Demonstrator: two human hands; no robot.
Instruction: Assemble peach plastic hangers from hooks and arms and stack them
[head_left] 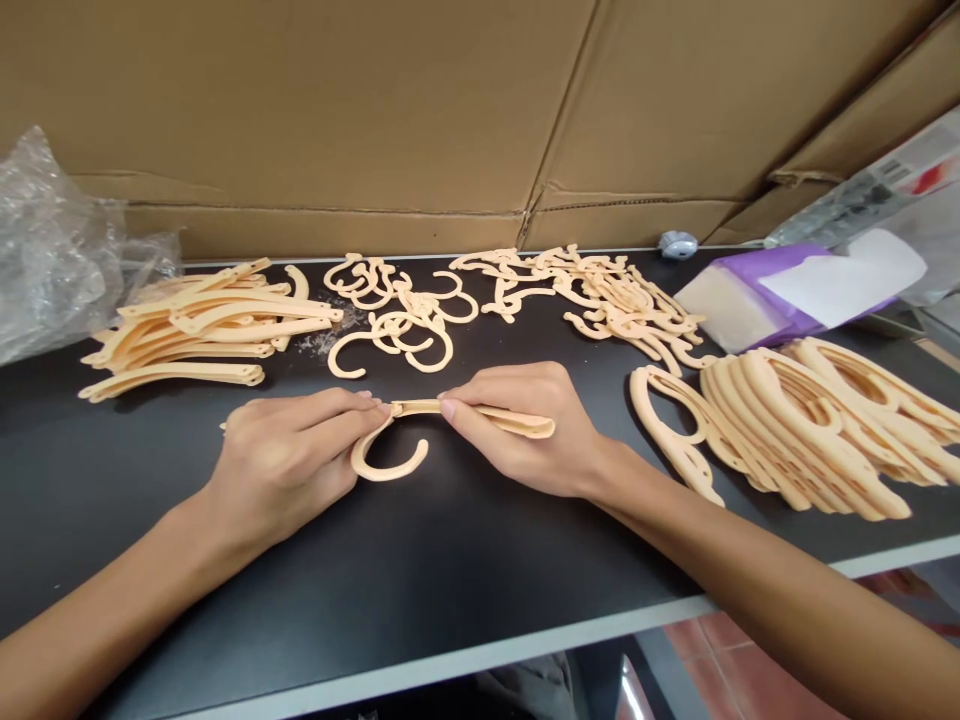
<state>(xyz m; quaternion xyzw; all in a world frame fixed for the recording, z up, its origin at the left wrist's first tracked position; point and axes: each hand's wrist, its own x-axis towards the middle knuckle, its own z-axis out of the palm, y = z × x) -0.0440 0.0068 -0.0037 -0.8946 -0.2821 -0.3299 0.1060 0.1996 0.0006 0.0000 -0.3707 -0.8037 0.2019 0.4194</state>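
Low over the black tabletop, both my hands grip one cream plastic hanger. My left hand (pixel 289 445) is closed around its left part, near the joint, and its fingers cover most of that side. From this joint the curved hanger hook (pixel 386 472) points toward me. My right hand (pixel 525 425) pinches the hanger arm (pixel 517 420) on the right, thumb in front, with the arm's tip sticking out past the palm. Behind my hands lies a loose pile of hooks (pixel 412 320). A stack of long hanger arms (pixel 217 310) is at the left.
Small hanger pieces (pixel 600 290) are heaped at the back right. Folded hangers (pixel 795 430) stand in a row on the right. Behind them lies a purple and white packet (pixel 795 285). Clear plastic wrap (pixel 52 250) sits at the left, and a cardboard wall (pixel 337 110) closes off the back.
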